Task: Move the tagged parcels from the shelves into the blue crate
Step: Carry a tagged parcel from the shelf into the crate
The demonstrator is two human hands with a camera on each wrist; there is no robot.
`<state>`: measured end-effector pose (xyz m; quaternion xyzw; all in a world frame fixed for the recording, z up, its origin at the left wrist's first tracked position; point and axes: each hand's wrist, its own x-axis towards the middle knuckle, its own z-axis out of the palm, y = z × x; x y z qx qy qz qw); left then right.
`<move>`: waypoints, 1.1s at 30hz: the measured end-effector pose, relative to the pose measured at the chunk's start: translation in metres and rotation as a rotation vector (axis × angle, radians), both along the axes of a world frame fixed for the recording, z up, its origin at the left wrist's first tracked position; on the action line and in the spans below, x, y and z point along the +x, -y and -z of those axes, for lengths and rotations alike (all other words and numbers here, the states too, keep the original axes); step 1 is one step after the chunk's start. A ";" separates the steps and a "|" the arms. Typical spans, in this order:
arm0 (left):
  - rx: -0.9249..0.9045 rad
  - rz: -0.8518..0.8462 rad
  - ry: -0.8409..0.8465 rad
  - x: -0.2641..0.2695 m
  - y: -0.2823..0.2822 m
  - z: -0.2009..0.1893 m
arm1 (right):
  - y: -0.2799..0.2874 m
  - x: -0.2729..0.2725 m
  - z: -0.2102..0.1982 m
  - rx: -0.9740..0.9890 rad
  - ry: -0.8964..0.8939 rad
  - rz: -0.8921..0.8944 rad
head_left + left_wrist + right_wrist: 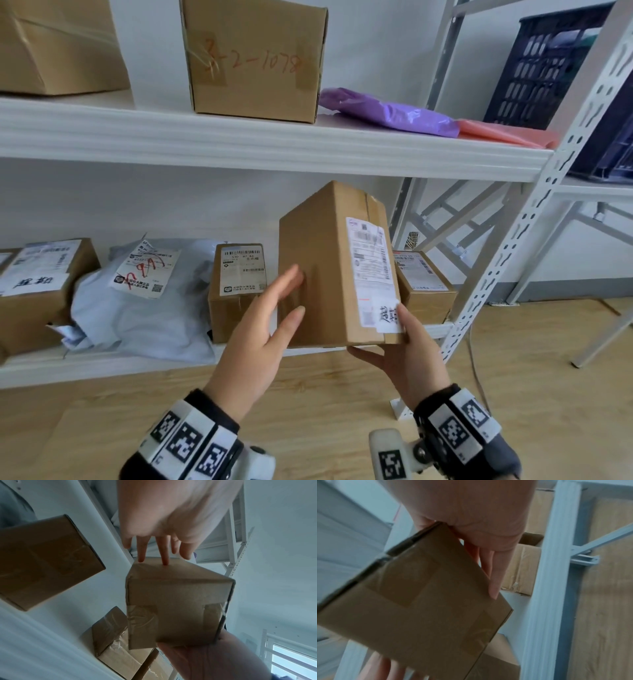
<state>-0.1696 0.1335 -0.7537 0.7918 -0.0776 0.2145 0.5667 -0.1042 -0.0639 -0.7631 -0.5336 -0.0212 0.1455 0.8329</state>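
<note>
A tall brown cardboard parcel (322, 267) with a shipping label and a white handwritten tag (388, 313) is held upright in front of the lower shelf (102, 370). My right hand (400, 346) grips its bottom right corner, thumb on the tag and fingers underneath. My left hand (274, 308) lies open, straight fingers touching the parcel's left face. The left wrist view shows the parcel's taped underside (176, 608), my left fingers (163, 553) at its far edge and my right hand (205, 655) below. A dark blue crate (548, 61) stands on the neighbouring rack, upper right.
On the lower shelf lie a tagged box (37, 284), a grey poly bag (137, 308), a small labelled box (236, 284) and another box (424, 284) behind the held parcel. The upper shelf carries two large boxes (253, 58) and a purple bag (387, 109). A perforated upright (513, 257) stands right.
</note>
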 end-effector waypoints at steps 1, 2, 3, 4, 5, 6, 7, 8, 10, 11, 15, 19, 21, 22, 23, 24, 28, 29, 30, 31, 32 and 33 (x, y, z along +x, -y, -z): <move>0.055 -0.029 0.030 0.001 0.000 0.000 | 0.002 0.001 0.002 0.039 -0.036 0.018; 0.113 -0.063 0.063 0.002 0.000 0.000 | 0.003 0.001 0.003 0.065 -0.054 0.020; 0.155 -0.098 0.088 0.003 0.000 0.000 | 0.005 0.001 0.006 0.065 -0.057 0.022; 0.166 -0.128 0.082 0.004 0.000 0.000 | 0.006 0.002 0.009 0.044 -0.039 0.018; 0.145 -0.143 0.048 0.004 0.000 0.000 | 0.007 0.002 0.011 0.006 -0.013 0.026; 0.109 -0.145 -0.005 0.004 0.000 0.000 | 0.007 0.001 0.011 -0.050 0.016 0.039; 0.071 -0.129 -0.065 0.004 0.000 0.001 | 0.008 0.001 0.013 -0.123 0.036 0.044; 0.038 -0.108 -0.117 0.003 0.001 0.001 | 0.009 0.000 0.015 -0.177 0.058 0.053; -0.024 -0.054 -0.163 0.002 0.002 0.003 | 0.010 0.000 0.015 -0.183 0.089 0.051; -0.048 -0.032 -0.165 0.002 0.003 0.004 | 0.011 0.001 0.016 -0.141 0.084 0.046; -0.042 -0.002 -0.165 0.004 0.005 0.008 | 0.014 0.003 0.017 -0.116 0.041 0.012; 0.117 -0.126 -0.079 0.007 0.003 0.013 | 0.014 0.005 0.020 -0.060 -0.021 0.044; 0.255 -0.199 0.042 0.007 0.000 0.016 | 0.016 0.008 0.024 -0.020 -0.039 0.084; 0.325 -0.208 0.102 0.008 -0.001 0.017 | 0.016 0.008 0.024 -0.007 -0.048 0.093; 0.383 -0.194 0.137 0.009 -0.002 0.019 | 0.016 0.007 0.024 0.004 -0.051 0.090; 0.411 -0.160 0.147 0.010 -0.001 0.021 | 0.014 0.005 0.022 -0.021 -0.030 0.092; 0.110 0.016 -0.012 0.005 0.009 0.017 | 0.006 -0.004 0.014 -0.289 0.221 0.074; -0.007 0.057 -0.060 0.003 0.010 0.015 | 0.004 -0.007 0.012 -0.338 0.280 0.057; -0.098 0.092 -0.096 0.002 0.012 0.012 | 0.002 -0.010 0.010 -0.374 0.335 0.038; -0.161 0.118 -0.116 0.001 0.013 0.010 | -0.001 -0.013 0.009 -0.402 0.398 0.012; -0.195 0.127 -0.124 0.001 0.013 0.009 | -0.003 -0.016 0.008 -0.437 0.468 0.003; -0.218 0.121 -0.134 0.001 0.013 0.009 | -0.006 -0.018 0.009 -0.472 0.538 0.002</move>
